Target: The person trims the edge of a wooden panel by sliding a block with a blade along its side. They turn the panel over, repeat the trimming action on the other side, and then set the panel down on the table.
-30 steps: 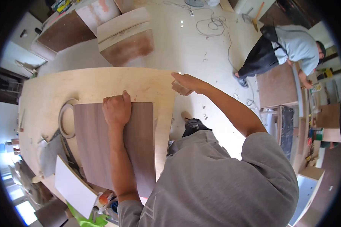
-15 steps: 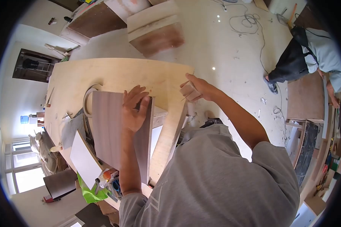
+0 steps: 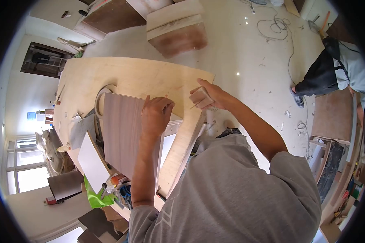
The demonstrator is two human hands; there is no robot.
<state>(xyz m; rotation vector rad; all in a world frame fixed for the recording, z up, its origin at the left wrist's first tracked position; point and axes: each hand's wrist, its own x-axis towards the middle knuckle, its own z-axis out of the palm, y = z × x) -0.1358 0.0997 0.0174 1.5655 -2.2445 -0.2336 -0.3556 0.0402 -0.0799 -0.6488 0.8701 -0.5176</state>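
My left hand [image 3: 156, 115] is over the right part of a grey-brown wood-grain panel [image 3: 123, 133], at its upper right corner. Its fingers are curled, and whether they pinch anything is too small to tell. My right hand [image 3: 213, 95] grips a small light-brown block [image 3: 201, 98] above the corner of the pale wooden table [image 3: 150, 75]. The block is apart from the panel. A curled strip of edging [image 3: 99, 101] lies at the panel's left side.
A white board [image 3: 92, 162], a green cloth [image 3: 96, 196] and tools lie at the table's lower left. Another person [image 3: 328, 69] stands at the right by a brown cabinet [image 3: 332, 115]. Boxes [image 3: 178, 34] and a cable [image 3: 290, 48] are on the floor beyond.
My left hand has gone from spread fingers to curled ones and shifted right along the panel's edge. My right hand still holds the block. The view has shifted slightly.
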